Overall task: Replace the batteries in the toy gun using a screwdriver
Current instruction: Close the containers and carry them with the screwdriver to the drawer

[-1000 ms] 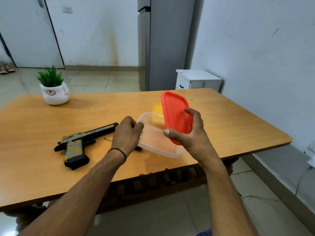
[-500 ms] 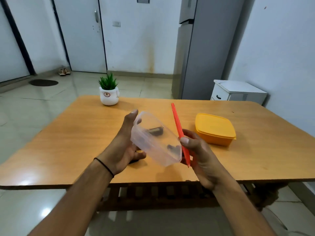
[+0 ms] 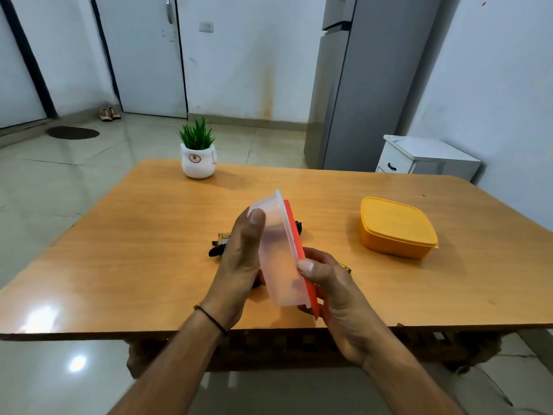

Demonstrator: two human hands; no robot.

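Toy gun (image 3: 220,244) mostly hidden behind hands and tub, tub's contents — perhaps batteries — too blurred to tell

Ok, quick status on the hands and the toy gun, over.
Left hand on clear container, right hand pressing red lid against it. Toy gun on table, mostly hidden behind hands. Screwdriver not visible.

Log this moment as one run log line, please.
left hand: holding clear container | right hand: pressing red lid against it | toy gun: on table, mostly hidden
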